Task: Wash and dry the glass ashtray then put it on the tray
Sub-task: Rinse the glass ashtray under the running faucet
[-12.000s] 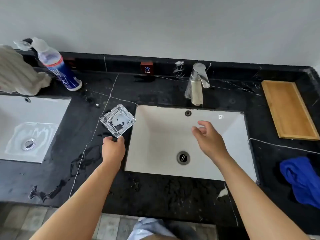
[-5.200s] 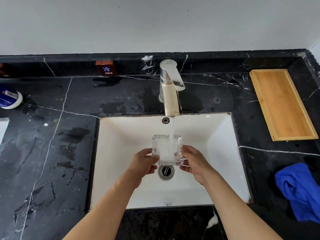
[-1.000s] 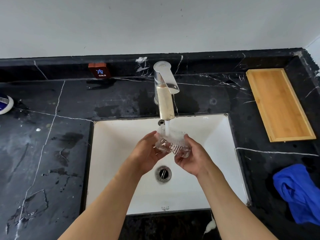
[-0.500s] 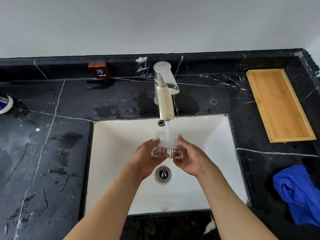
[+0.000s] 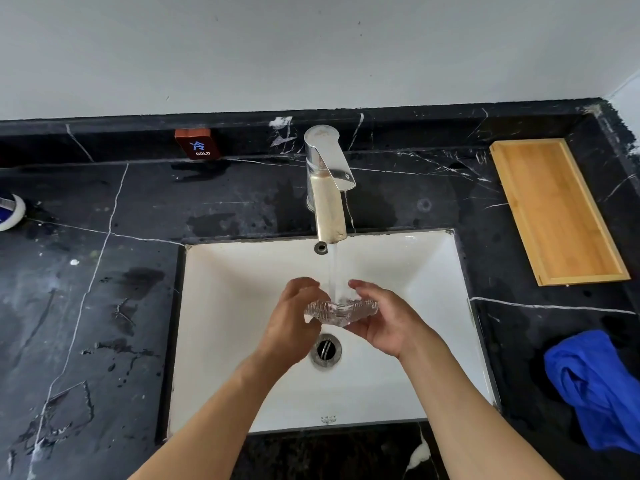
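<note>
- The square, ribbed clear-glass ashtray (image 5: 341, 310) is held over the white rectangular basin (image 5: 221, 306), above the round metal drain (image 5: 325, 351), under the water stream (image 5: 333, 271) from the chrome single-lever tap (image 5: 327, 188).
- The left hand (image 5: 292, 327) is closed on the ashtray's left edge; the right hand (image 5: 388, 320) cups its right side and underside. The ashtray is gripped by both.
- Risk, as judged: wet ribbed glass is slippery. If either grip is loosened while the ashtray is being turned, it could be dropped onto the hard basin and chipped or cracked.
- Risk, as judged: splash could be thrown onto the black marble counter (image 5: 104, 306), and the long bamboo tray (image 5: 554, 216) at far right wetted before drying is done.
- The crumpled blue cloth (image 5: 599, 393), probably meant for drying, lies well apart at the right edge; a one-handed reach would be needed.
- Hard to make out: the ashtray's interior and its cleanliness, lost in glare and running water. The fingertips under the glass are hidden.
- A white-and-blue object (image 5: 10, 213) is cut off at the left edge; the cloth is partly cut off too.
</note>
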